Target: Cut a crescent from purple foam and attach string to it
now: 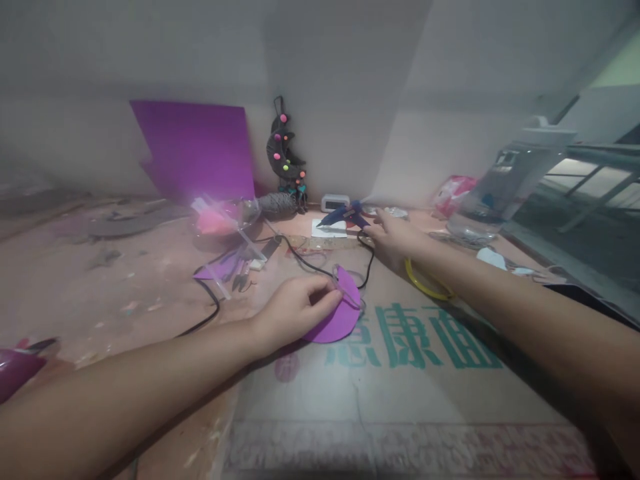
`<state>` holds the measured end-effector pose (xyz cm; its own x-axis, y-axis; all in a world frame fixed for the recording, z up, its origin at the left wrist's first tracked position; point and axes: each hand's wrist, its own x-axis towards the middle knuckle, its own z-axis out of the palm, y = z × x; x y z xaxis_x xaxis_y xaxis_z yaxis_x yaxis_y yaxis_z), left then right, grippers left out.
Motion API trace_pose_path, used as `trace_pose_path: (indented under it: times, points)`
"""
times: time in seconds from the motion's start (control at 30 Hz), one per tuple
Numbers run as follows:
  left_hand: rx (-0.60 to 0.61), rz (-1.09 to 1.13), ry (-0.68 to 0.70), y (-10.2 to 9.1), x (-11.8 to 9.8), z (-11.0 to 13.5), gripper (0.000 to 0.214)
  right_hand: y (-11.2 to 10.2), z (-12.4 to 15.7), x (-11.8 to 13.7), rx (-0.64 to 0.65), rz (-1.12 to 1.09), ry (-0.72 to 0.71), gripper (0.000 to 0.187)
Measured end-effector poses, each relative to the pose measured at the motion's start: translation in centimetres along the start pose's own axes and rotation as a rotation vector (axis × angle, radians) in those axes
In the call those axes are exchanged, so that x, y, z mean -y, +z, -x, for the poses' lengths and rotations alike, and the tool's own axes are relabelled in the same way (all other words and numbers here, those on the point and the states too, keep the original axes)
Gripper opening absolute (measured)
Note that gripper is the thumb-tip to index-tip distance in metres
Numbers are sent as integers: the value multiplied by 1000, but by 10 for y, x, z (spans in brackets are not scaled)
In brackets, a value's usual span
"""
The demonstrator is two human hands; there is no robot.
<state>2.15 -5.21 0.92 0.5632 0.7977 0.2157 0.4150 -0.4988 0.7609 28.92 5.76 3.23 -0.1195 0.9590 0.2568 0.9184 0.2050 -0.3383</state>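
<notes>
Purple at the centre: a cut piece (334, 327) is pinched between the thumb and fingers of the left hand (295, 310), over the printed sheet (300, 413), presumably so that slipping is prevented. Across it a grey strand (351, 297) is laid, apparently caught by the same pinch. And over to the right, the handle of the blue glue gun (343, 215) is met by the right hand (393, 240); whether it is firmly gripped cannot be told. Under the gun's nozzle a white card (330, 231) is placed, likely so that drips are caught. Behind the purple piece a black cord (305, 261) is draped loosely. At the back, a big purple sheet (200, 150) is propped against the wall (340, 80), perhaps so that table space is saved, and beside it a dark moon ornament (281, 150) is stood upright, maybe for easy viewing.
</notes>
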Motion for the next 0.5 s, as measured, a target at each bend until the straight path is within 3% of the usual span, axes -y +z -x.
trace_pose_path:
  times: [0.1, 0.2, 0.27, 0.37, 0.4, 0.5]
  points:
    - [-7, -8, 5, 0, -1, -1, 29, -10, 33, 6, -82, -19, -30, 43]
    - [-18, -19, 21, 0, -1, -1, 27, -18, 69, 28, -172, -176, -113, 26]
    - [-18, -35, 34, 0, -1, -1, 26, -17, 92, 47, -107, -350, -124, 24]
    - [-14, -43, 61, 0, 0, 0, 26, -12, 116, 73, 156, -658, -117, 39]
    - [-19, -41, 65, 0, 0, 0, 27, -12, 120, 80, 181, -671, -126, 45]
    - [-29, -37, 50, 0, 1, 0, 29, -26, 131, 94, 22, -618, -212, 33]
